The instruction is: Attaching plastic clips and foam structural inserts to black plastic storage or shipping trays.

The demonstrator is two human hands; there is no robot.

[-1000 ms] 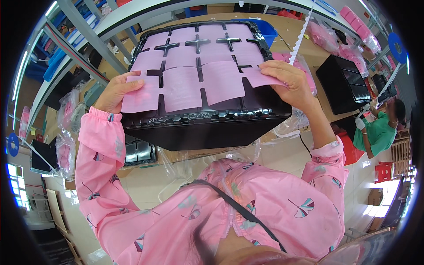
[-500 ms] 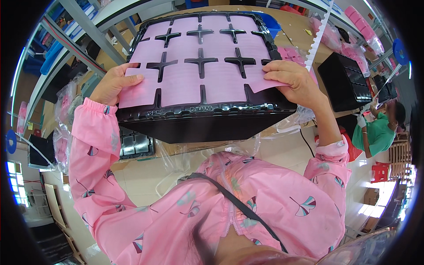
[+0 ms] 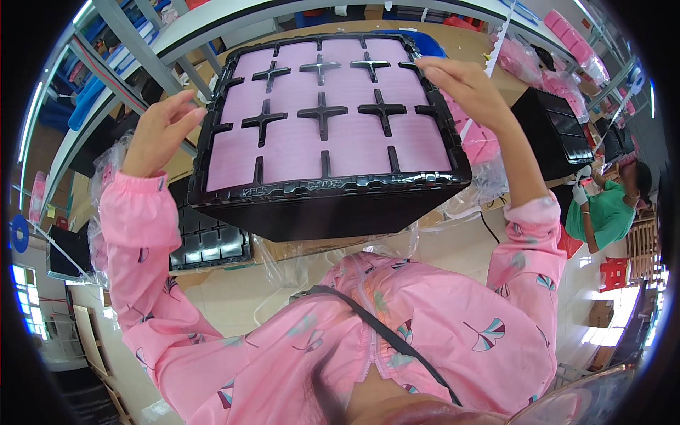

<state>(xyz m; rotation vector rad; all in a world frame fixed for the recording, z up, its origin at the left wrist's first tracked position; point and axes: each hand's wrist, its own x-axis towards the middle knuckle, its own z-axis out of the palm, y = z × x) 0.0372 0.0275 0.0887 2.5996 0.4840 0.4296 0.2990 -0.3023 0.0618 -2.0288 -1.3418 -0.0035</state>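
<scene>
Between your left hand (image 3: 163, 131) and right hand (image 3: 473, 92), both empty, the pink sheet (image 3: 292, 137) lies in the black tray (image 3: 397, 178), long axis seemingly crosswise; the right is nearer, overlapping the tray, contact unclear.

pink sheet (image 3: 354, 133) lies in black tray (image 3: 397, 183)

Your view is bright; glints streak the black box's (image 3: 326, 212) rim above the bench's (image 3: 464, 48) near edge, while fisheye distortion bends straight lines toward darkened corners.
</scene>
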